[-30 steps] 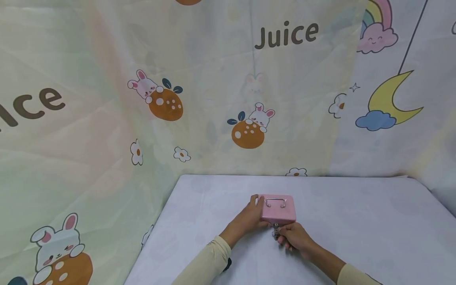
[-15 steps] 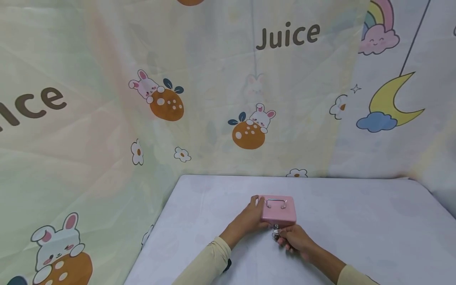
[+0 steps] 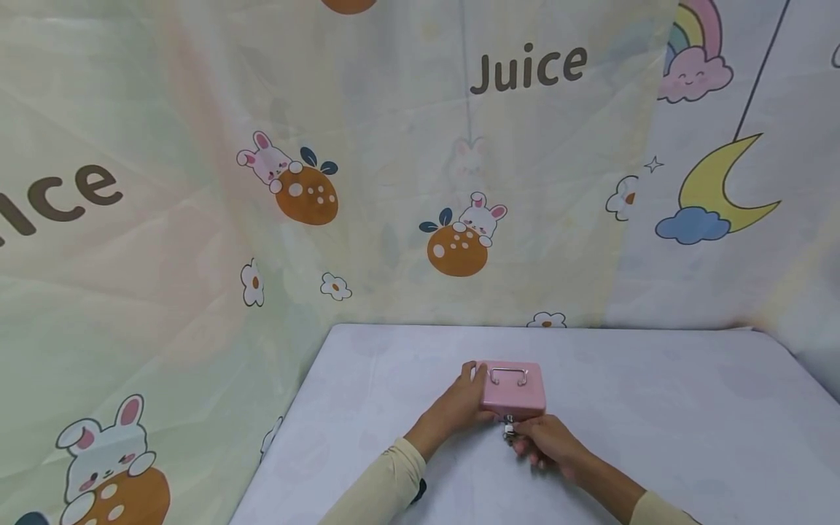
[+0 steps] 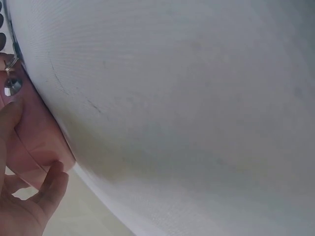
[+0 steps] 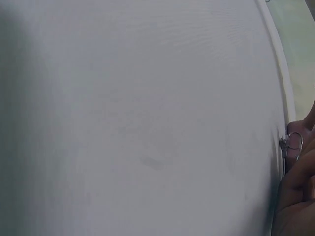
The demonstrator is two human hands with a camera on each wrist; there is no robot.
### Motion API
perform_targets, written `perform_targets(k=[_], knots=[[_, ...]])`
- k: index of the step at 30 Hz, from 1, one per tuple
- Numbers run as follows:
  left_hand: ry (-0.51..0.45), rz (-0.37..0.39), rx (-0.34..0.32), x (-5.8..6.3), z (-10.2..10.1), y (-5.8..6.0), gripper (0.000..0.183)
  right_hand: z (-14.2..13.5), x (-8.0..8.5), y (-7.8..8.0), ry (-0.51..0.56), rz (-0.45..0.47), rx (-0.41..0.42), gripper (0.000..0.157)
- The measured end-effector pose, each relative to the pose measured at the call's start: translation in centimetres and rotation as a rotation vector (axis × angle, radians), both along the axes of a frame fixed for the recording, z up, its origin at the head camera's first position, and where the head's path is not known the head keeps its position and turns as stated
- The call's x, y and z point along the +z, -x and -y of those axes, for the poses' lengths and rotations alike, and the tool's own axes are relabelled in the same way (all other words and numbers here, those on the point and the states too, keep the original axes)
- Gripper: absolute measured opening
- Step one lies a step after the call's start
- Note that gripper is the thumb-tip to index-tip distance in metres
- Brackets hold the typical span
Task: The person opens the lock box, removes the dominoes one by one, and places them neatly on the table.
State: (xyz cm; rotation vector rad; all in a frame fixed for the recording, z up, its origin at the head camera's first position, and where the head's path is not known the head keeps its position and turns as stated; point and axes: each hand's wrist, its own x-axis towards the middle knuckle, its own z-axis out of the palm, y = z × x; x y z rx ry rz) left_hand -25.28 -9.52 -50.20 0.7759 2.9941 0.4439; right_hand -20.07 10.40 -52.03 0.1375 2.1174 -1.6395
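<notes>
Gripped by the left hand (image 3: 461, 401), its keys (image 3: 508, 430) seemingly pinched by the right hand (image 3: 550, 440), the pink box (image 3: 514, 396), probably light, stiff and slick, is best held by its sides.

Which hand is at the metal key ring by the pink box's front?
The right hand: its fingers are at the metal key ring, while the left hand grips the pink box's left side.

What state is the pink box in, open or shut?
The pink box is shut: its lid lies flat in the head view, and the left wrist view shows only a thin seam.
</notes>
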Motion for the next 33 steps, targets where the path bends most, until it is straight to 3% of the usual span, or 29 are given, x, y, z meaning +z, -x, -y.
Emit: perform_targets(k=[6,22,27,33], knots=[[-0.001,0.0,0.018,-0.1,-0.1,0.0,0.099,-1.1,0.7,-0.2,-0.02,-0.015,0.023,0.029],[-0.002,0.017,0.029,-0.3,-0.2,-0.3,0.101,-4.2,1.7,0.8,-0.354,-0.146,0.118,0.02],[0.018,0.011,0.025,-0.3,-0.2,-0.5,0.104,-5.4,1.9,1.0,-0.424,-0.27,0.175,0.027],[0.025,-0.026,0.005,-0.4,0.0,-0.7,0.105,-6.1,2.8,1.5,-0.63,-0.43,0.217,0.04]])
